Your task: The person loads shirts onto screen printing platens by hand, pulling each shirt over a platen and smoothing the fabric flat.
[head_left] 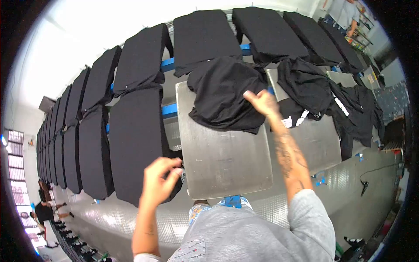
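Note:
A black T-shirt (227, 94) lies bunched on the far half of a bare metal platen (224, 161) in front of me. Over its right side is my right hand (263, 103), thumb stretched out away from the fingers, which are partly blurred; I see no cloth gripped in it. My left hand (161, 177) is at the platen's near left side, beside a black shirt (135, 139) stretched smooth over the neighbouring platen. Its fingers are bent, with a gap between thumb and forefinger and nothing visible in it. Whether it touches that shirt's edge, I cannot tell.
On the platen (318, 144) to the right lie crumpled black shirts (305, 85) with white print. More shirt-covered platens (205, 39) run along the far side and away to the left. One person (345, 17) stands at the far right; another (43, 212) is at the lower left.

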A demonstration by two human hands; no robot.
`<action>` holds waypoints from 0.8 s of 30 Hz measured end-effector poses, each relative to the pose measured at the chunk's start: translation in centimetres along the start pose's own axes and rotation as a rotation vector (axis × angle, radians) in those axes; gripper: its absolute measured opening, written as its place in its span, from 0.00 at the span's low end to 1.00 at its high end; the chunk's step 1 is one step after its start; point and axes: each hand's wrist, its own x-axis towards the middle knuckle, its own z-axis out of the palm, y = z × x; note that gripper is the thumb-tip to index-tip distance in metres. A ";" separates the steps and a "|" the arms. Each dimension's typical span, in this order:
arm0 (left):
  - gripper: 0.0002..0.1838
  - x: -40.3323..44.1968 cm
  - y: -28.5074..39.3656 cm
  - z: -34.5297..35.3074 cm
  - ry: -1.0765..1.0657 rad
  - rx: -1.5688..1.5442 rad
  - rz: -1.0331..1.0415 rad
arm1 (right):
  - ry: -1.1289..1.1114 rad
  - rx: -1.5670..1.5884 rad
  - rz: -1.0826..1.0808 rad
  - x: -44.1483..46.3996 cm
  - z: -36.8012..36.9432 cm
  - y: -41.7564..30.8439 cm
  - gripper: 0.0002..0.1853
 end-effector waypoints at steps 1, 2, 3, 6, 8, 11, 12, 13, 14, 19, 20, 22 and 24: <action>0.10 -1.3 -1.2 2.7 -0.073 -0.115 -0.151 | -0.100 -0.049 -0.009 1.7 4.6 2.6 0.39; 0.12 -2.3 -2.1 5.0 -0.131 -0.178 -0.218 | -0.034 -0.105 -0.070 0.9 7.9 3.3 0.31; 0.14 -3.3 -3.7 7.4 -0.176 -0.219 -0.237 | 0.037 -0.082 -0.147 -0.9 9.4 2.6 0.22; 0.25 -4.4 -6.2 12.7 -0.189 -0.304 -0.372 | -0.023 -0.073 -0.344 -9.3 10.1 -1.0 0.17; 0.35 -4.6 -7.4 15.0 0.016 -0.645 -0.669 | -0.147 -0.014 -0.985 -17.3 12.9 0.3 0.16; 0.56 -5.4 -8.6 15.5 0.037 -1.083 -0.981 | -0.283 0.248 -0.688 -24.7 7.9 0.0 0.14; 0.58 -5.7 -8.4 15.8 0.006 -1.062 -1.042 | -0.318 0.252 -0.673 -24.7 6.4 1.6 0.14; 0.62 -6.4 -8.1 16.0 -0.057 -1.019 -1.057 | -0.380 0.219 -0.663 -24.4 5.6 3.0 0.14; 0.63 -7.0 -7.3 16.2 -0.106 -0.932 -0.998 | -0.401 0.228 -0.661 -24.0 4.8 3.8 0.15; 0.57 -4.3 -5.9 18.2 -0.116 -0.995 -0.934 | -0.215 0.751 -0.462 -22.4 3.7 3.4 0.17; 0.55 -3.3 -5.1 18.3 -0.130 -1.053 -0.929 | -0.038 0.533 -0.470 -21.0 -1.3 0.7 0.17; 0.50 -2.6 -4.0 18.4 -0.136 -1.208 -0.627 | 0.366 0.792 -0.625 -12.6 -7.8 -1.1 0.15; 0.42 -2.6 -2.8 17.6 -0.152 -1.208 -0.589 | 0.552 1.090 -0.676 -7.8 -16.2 -4.5 0.11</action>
